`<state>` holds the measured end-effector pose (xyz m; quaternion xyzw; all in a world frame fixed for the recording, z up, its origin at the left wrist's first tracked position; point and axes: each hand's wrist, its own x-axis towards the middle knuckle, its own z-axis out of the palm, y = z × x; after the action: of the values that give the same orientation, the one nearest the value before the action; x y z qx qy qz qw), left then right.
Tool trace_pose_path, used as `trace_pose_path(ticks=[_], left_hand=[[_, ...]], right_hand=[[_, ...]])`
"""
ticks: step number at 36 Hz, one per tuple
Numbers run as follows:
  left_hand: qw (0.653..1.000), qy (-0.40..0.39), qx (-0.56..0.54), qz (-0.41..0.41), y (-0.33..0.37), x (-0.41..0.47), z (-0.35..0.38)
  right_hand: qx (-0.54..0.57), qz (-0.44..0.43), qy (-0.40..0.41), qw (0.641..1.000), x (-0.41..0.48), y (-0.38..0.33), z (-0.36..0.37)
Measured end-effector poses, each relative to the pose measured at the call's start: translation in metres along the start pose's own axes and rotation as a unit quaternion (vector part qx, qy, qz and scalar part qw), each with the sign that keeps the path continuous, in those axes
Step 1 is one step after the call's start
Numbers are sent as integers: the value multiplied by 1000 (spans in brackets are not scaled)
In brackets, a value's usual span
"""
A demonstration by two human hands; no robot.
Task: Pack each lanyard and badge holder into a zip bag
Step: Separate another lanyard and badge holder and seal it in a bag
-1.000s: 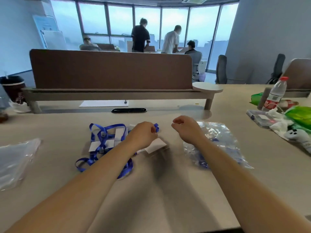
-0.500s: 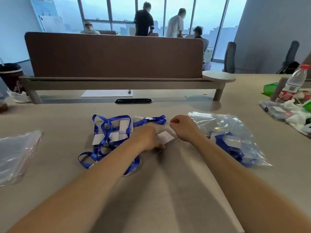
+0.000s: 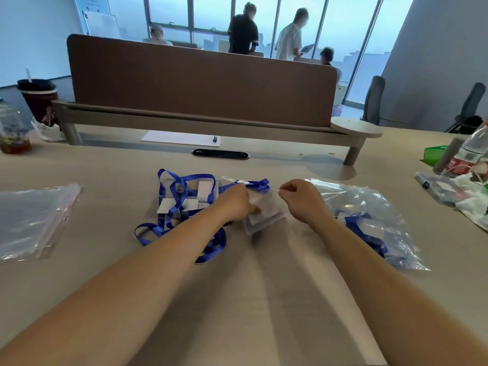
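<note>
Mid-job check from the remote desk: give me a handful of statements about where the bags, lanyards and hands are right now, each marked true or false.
1. The zip bag right of the hands already holds a blue lanyard. True.
2. The empty zip bags at the left lie under the left hand. False: they lie apart from it, untouched, near the table's left edge.
3. The left hand rests on a clear badge holder. True.
4. The right hand is spread flat on the table. False: it is curled into a loose fist.
5. A pile of loose blue lanyards lies unbagged left of the left hand. True.
</note>
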<state>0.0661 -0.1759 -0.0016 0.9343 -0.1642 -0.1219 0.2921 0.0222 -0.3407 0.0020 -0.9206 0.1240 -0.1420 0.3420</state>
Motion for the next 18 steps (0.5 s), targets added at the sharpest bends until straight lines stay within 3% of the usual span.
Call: trace_pose_path(ticks=[10,18], left_hand=[[983,91,-152,37,-23,-18,-40],[960,160,-227,16,-43,-29,-58]], right_hand=[[13,11,19,1000,-2,-21,10],[81,-13,-109,991,-16,-49,33]])
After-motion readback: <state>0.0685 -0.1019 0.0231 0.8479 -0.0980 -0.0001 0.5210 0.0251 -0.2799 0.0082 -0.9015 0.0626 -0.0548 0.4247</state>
